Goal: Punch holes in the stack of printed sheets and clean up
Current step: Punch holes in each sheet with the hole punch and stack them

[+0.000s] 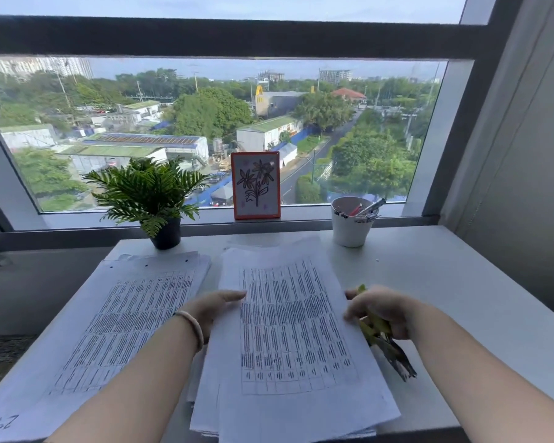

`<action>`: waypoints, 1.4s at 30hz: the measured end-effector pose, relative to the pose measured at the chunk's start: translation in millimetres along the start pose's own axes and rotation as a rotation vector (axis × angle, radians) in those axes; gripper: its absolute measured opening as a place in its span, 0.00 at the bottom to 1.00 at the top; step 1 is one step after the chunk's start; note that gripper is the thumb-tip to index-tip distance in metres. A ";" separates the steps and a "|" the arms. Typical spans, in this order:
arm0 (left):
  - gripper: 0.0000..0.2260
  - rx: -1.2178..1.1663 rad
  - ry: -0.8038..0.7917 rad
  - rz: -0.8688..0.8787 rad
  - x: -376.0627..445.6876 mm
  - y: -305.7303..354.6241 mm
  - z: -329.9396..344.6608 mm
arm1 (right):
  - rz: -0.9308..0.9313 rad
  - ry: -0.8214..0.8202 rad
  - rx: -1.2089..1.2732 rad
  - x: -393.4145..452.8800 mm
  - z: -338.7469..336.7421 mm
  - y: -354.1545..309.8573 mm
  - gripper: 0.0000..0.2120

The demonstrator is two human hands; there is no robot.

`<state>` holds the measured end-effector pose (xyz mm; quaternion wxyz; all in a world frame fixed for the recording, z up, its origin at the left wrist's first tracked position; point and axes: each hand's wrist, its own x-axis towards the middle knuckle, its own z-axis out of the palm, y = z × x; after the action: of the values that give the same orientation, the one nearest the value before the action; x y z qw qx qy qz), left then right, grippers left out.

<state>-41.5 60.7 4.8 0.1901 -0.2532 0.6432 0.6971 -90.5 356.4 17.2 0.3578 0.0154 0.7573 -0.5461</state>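
Note:
A stack of printed sheets (295,334) with table text lies in the middle of the white table (445,276). My left hand (211,310) rests on its left edge with fingers stretched over the paper. At the stack's right edge, my right hand (379,310) grips a yellow-green hole punch (386,342), whose dark lower part sticks out toward me. To the left lies a second stack of sheets (109,327) with punched holes along its far edge.
Along the window sill stand a small potted fern (151,193), a framed flower drawing (256,185) and a white cup of pens (352,223). A grey wall rises on the right. The table's near edge runs below the stacks.

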 end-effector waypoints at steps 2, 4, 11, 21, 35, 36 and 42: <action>0.10 0.120 0.074 0.025 10.9 0.8 1.1 | 0.047 0.036 -0.105 3.6 4.6 -1.9 0.23; 0.10 0.184 0.112 0.042 16.9 -0.4 4.7 | 0.059 0.100 -0.234 7.0 10.5 -5.1 0.19; 0.09 -0.007 -0.047 0.014 7.9 -1.4 26.0 | 0.093 0.032 -0.008 4.2 16.3 -14.7 0.12; 0.15 -0.053 0.117 0.508 -41.3 40.3 11.7 | -0.296 0.168 0.146 -15.5 17.1 -29.5 0.21; 0.14 -0.005 0.248 0.771 -71.3 37.6 8.6 | -0.639 0.455 -0.040 -30.3 62.4 -50.3 0.12; 0.12 0.005 0.269 0.778 -69.7 40.5 7.5 | -0.644 0.467 -0.034 -30.9 61.7 -52.2 0.09; 0.06 0.070 0.344 0.794 -66.2 46.3 5.6 | -0.606 0.479 -0.086 -30.8 66.3 -53.3 0.05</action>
<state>-16.5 65.6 81.7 -0.1940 -0.0920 0.7363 0.6417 -54.9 290.7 68.1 -0.0063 -0.0970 0.8118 -0.5758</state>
